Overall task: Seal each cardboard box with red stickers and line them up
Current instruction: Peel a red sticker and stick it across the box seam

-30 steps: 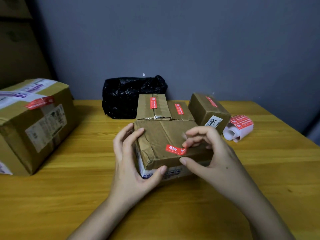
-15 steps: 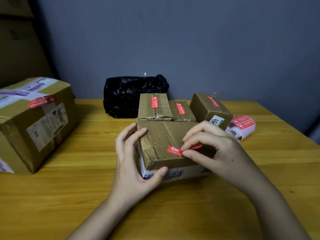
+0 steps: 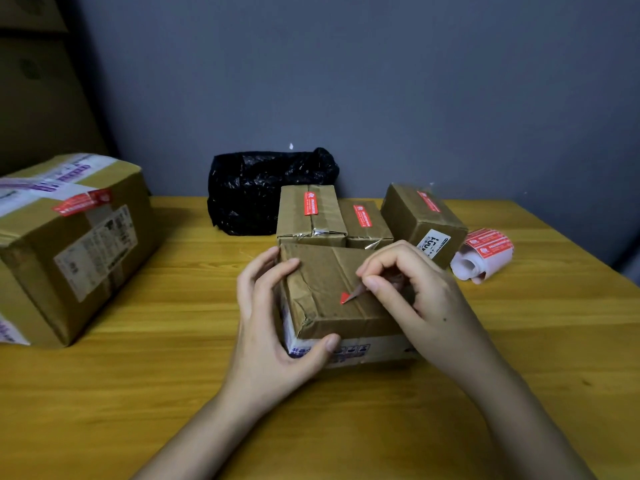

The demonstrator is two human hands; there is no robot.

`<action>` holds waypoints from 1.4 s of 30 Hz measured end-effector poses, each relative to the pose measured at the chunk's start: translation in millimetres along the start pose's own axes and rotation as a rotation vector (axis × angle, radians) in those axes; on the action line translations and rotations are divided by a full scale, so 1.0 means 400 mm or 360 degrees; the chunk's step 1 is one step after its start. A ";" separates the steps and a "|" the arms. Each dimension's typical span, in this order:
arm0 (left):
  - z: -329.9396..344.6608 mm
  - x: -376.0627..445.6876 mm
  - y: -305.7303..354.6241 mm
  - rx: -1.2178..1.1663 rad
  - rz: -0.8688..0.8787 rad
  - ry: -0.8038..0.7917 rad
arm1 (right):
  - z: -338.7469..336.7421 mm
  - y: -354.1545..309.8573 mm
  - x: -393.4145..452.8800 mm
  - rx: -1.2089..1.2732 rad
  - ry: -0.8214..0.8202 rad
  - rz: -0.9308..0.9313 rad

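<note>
Nearest: wooden table [image 3: 145, 403], both forearms reaching in from bottom edge. L hand [image 3: 273, 337] cups the near-left corner of the front cardboard box [image 3: 325, 289], thumb on the box's front face, fingers curved round its left side w/ tips on the top edge. R hand [image 3: 419, 296] sits over the box's right half, thumb & index pinching one end of a red sticker [image 3: 346, 298]; other fingers curled. Sticker is mostly lifted off the box top, only its red tip shows near the top's middle; can't tell if that tip touches the cardboard. Box lies flat on table, centre, w/ white printed tape along its front lower edge.

Just behind it: three small boxes in a row. Left small box [image 3: 308, 216] & middle small box [image 3: 363, 223] touch side by side, each w/ a red sticker on top. Right small box [image 3: 420, 223] stands a bit apart, angled, red sticker on top, white label on its front. Sticker roll [image 3: 485, 252] lies on its side right of that.

Far left: large box [image 3: 69, 244], red sticker across top seam. Back centre, vs grey wall: black plastic bag [image 3: 263, 188].
</note>
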State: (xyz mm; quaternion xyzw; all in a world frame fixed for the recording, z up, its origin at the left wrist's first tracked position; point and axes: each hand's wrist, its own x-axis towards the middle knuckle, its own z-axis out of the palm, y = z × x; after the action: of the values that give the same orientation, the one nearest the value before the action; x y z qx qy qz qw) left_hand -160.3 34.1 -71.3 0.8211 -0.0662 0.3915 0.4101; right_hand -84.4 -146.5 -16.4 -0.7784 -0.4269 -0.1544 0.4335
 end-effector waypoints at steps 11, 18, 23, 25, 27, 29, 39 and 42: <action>0.002 0.000 -0.002 -0.0027 -0.0003 0.0005 | 0.018 -0.004 0.005 -0.0150 0.0131 -0.0122; 0.004 0.001 -0.006 -0.0044 0.0002 0.0016 | 0.025 -0.002 0.006 -0.0190 0.0193 -0.0188; 0.005 0.000 -0.007 -0.0060 -0.0006 0.0009 | 0.030 -0.002 0.006 -0.0237 0.0229 -0.0228; 0.004 0.000 -0.009 -0.0058 -0.0003 0.0001 | 0.029 -0.001 0.007 -0.0178 0.0269 -0.0187; 0.003 -0.001 -0.009 -0.0062 0.0006 -0.0012 | 0.023 -0.002 0.011 -0.0050 0.0347 -0.0094; 0.000 -0.003 -0.009 -0.0068 -0.0003 -0.0022 | 0.016 -0.002 0.015 -0.0070 0.0422 -0.0108; -0.056 -0.017 -0.049 -0.0028 -0.0030 -0.0284 | -0.002 0.015 0.010 0.0265 0.0591 0.0072; -0.074 -0.022 -0.060 -0.0037 -0.0062 -0.0331 | 0.000 0.009 0.014 0.0376 0.0560 0.0196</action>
State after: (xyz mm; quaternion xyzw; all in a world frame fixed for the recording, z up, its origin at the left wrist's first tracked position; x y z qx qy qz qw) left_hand -173.5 69.5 -81.6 0.8535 -0.0970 0.2955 0.4181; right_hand -78.0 -144.4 -15.0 -0.7078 -0.3114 -0.2100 0.5982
